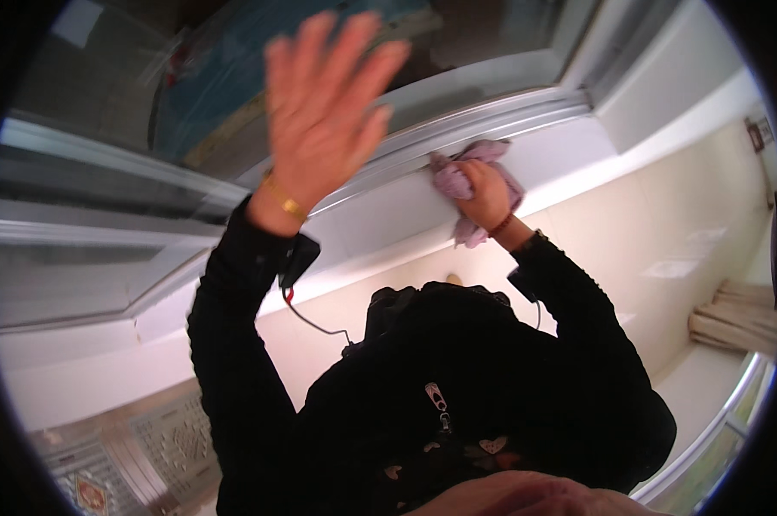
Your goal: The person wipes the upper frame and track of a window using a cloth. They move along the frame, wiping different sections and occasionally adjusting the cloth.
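Note:
My right hand (487, 193) grips a bunched mauve cloth (449, 178) on the white window sill (375, 240), close against the metal window track (491, 115). Folds of the cloth stick out on both sides of the fingers, and one corner hangs at the sill's front edge. Raised at the upper left, my left hand (324, 109) has its fingers spread in front of the window glass (224, 97) and holds nothing. It is slightly blurred; whether the palm touches the glass I cannot tell. A gold-coloured bracelet (285, 198) circles the left wrist.
Window frame bars (104, 151) run along the left. Below the sill lies a pale tiled floor (620, 219). A beige curtain (733, 316) hangs at the right, near another window (724, 451). Cables (317, 327) run from devices on both my wrists.

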`<state>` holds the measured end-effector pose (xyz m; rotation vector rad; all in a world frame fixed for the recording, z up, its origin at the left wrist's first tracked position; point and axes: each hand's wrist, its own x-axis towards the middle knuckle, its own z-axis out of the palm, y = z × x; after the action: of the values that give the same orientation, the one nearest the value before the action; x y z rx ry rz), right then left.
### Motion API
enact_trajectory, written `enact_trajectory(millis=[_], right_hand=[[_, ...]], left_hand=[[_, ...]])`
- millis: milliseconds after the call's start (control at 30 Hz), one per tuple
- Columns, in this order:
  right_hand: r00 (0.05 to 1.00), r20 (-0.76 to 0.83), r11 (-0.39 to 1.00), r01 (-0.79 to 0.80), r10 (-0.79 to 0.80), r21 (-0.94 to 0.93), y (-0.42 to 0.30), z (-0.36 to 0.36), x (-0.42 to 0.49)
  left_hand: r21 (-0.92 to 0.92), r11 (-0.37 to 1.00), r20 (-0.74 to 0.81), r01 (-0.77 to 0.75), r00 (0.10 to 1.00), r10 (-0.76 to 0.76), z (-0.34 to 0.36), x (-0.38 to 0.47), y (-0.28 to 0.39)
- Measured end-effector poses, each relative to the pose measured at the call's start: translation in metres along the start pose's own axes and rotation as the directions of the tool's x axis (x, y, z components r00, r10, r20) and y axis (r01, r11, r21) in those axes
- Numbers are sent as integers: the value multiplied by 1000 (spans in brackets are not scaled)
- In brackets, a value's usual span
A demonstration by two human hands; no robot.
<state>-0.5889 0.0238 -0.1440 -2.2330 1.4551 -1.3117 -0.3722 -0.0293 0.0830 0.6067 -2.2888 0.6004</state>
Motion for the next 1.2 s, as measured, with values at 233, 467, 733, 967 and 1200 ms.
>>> enact_trajectory(millis=[233, 467, 733, 967, 1200], right_hand=[[998, 34, 978, 59, -54, -201, 17, -23, 8], [891, -330, 758, -442, 310, -480, 44, -48, 3], [857, -391, 743, -496, 336, -449, 58, -41, -1], [864, -386, 740, -485, 322, -466, 63, -43, -2], [880, -387, 780, -441, 277, -444, 72, -45, -1]], left_hand=[[-169, 868, -117, -468, 884, 453, 107, 129, 42], [147, 812, -61, -565, 814, 577, 166, 149, 48], [255, 833, 103, -491, 870, 482, 154, 143, 56], [149, 836, 47, -528, 848, 528, 104, 82, 5], [60, 859, 51, -509, 861, 507, 11, -14, -58]])
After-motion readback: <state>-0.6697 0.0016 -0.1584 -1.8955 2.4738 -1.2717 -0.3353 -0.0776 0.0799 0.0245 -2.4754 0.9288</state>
